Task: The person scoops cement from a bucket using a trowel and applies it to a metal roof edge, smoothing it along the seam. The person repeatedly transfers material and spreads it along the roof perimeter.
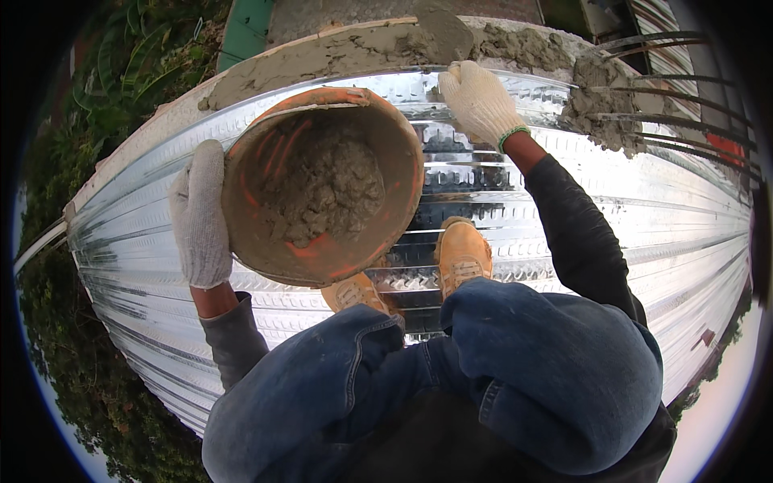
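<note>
An orange bucket (404, 161), its inside smeared grey, stands tilted toward me on my left. Wet mortar (342, 185) lies in its bottom. My left hand (201, 213), in a white knitted glove, is closed on the bucket's left side. Ahead of me, my gloved right hand (481, 101) is wrapped round a trowel, whose handle it hides. The mortar-coated trowel blade (445, 36) rests over the wall top at the roof's far edge. Along that edge runs a band of grey mortar (322, 58), smooth to the left and lumpy to the right of the blade.
Shiny corrugated metal roofing (547, 217) lies under my tan shoes (465, 253). Several bare steel bars (684, 121) jut out at the far right, beside a rough mortar heap (600, 105). Green foliage (121, 72) grows beyond the left edge.
</note>
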A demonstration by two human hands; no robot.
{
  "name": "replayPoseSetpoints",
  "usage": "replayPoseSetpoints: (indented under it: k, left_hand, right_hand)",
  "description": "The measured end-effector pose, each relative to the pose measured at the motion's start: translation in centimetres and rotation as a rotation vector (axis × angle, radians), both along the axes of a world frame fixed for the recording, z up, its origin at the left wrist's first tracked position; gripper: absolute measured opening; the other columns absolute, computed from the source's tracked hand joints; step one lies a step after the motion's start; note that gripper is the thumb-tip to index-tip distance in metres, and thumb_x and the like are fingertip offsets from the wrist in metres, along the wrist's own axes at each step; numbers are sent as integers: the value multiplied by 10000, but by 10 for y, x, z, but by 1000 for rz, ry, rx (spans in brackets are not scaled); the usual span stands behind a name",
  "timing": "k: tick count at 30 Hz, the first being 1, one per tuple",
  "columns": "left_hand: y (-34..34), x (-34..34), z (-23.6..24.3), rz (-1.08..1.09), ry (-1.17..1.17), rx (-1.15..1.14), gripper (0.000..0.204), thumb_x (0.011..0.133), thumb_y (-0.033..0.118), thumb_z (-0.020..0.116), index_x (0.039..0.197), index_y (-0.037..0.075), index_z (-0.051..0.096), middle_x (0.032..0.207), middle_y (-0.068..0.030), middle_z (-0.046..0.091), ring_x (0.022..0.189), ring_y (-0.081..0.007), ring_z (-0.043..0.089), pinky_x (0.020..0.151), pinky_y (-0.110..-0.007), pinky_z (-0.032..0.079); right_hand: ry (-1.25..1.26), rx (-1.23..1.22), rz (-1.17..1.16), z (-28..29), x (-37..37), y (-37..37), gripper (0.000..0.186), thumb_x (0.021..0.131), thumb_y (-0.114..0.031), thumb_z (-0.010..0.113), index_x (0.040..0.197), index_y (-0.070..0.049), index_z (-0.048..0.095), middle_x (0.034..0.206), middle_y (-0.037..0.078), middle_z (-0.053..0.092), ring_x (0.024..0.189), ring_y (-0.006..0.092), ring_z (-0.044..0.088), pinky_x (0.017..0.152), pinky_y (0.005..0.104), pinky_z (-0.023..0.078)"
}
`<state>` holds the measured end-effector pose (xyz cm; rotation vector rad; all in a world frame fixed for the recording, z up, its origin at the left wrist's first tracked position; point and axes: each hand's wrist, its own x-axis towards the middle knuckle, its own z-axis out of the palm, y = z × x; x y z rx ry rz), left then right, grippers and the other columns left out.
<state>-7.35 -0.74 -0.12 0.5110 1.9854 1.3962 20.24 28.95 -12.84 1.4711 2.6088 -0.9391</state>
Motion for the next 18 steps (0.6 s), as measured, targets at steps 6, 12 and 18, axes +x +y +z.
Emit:
replayPoseSetpoints:
  k: [6,12,18]
  left_hand:
    - [2,6,3,8,6,17,398,1128,408,729,1238,31,792,1090,-9,783,949,-90,703,843,-273,581]
    - [-1,1,-1,22,11,16,412,1123,420,736,1243,29,790,1092,-14,783,946,-91,702,828,-271,581]
    - [4,6,4,12,33,9,400,1134,408,721,1228,26,791,1074,1,759,926,-79,662,810,-264,556]
  right_hand:
    - [78,163,12,-25,7,-10,419,1099,-384,580,1144,20,681,1088,319,740,1069,505,731,942,605,567]
    - [25,183,-54,16,-2,-11,397,1110,-390,577,1243,-31,687,1116,241,796,1088,471,765,954,585,597]
    - [87,268,-58,12,-6,-10,373,1111,-381,579,1199,-33,680,1118,243,798,1049,477,770,930,579,605]
